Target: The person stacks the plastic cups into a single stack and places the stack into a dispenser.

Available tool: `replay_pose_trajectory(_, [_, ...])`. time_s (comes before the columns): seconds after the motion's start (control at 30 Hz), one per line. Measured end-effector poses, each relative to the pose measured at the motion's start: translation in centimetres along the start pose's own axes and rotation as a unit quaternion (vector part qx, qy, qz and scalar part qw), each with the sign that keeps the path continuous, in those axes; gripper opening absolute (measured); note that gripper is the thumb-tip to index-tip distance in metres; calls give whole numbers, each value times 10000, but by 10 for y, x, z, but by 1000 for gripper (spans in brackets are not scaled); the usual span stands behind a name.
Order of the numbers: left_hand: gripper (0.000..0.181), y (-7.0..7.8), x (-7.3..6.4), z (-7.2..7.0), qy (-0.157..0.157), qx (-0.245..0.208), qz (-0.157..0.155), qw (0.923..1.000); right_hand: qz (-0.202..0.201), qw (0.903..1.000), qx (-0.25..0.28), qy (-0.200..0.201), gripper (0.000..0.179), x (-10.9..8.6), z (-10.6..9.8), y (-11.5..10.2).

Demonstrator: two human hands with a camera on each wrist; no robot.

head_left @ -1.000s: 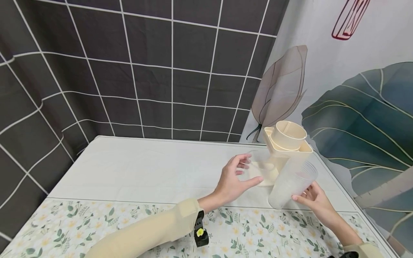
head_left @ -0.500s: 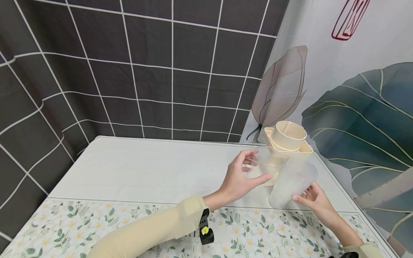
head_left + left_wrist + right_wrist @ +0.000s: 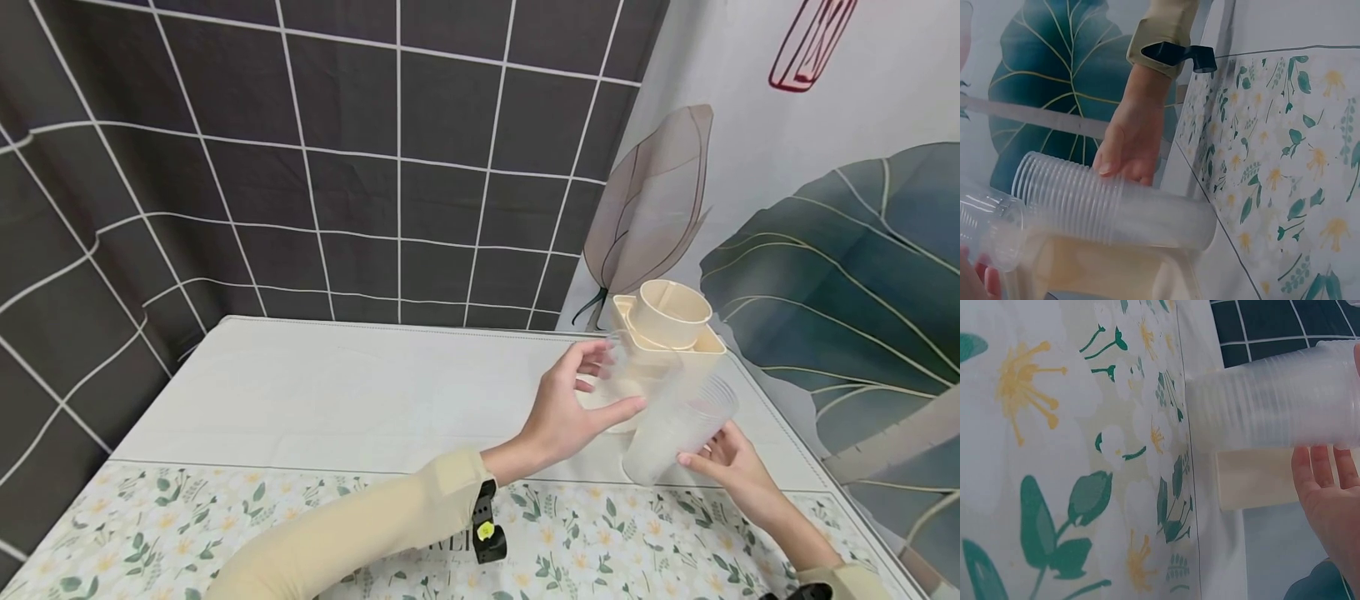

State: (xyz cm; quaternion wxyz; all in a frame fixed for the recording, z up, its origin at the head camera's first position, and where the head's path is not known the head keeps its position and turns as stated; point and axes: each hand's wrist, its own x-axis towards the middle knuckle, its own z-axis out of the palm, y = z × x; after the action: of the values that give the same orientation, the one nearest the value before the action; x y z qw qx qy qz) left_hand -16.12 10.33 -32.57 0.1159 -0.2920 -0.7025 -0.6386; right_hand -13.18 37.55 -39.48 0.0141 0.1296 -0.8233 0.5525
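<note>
My left hand holds a clear plastic cup, thumb on one side and curved fingers on the other. The cup is faint in the head view, its mouth toward the upper part of the cup stack. That tall stack of nested clear plastic cups leans to the right, its base low near the cloth's printed border. Around its right side, my right hand grips it with thumb and fingers; in the right wrist view several fingertips lie along the stack. Behind both stands a cream plastic holder with a round open ring on top.
A white cloth with a floral front border covers the table. The table's right edge runs close beside the right hand. Dark checked fabric hangs behind, and a leaf-printed curtain on the right.
My left hand has moved right and slightly up with the clear cup, coming closer to the stack and overlapping the holder more. The right hand and the stack stay in place.
</note>
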Motion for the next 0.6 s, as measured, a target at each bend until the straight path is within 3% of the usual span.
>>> replay_pose_trajectory(0.6, [61,10,15,11,40,210,246,9995,-123,9998,169,-18,74,2,-2,3])
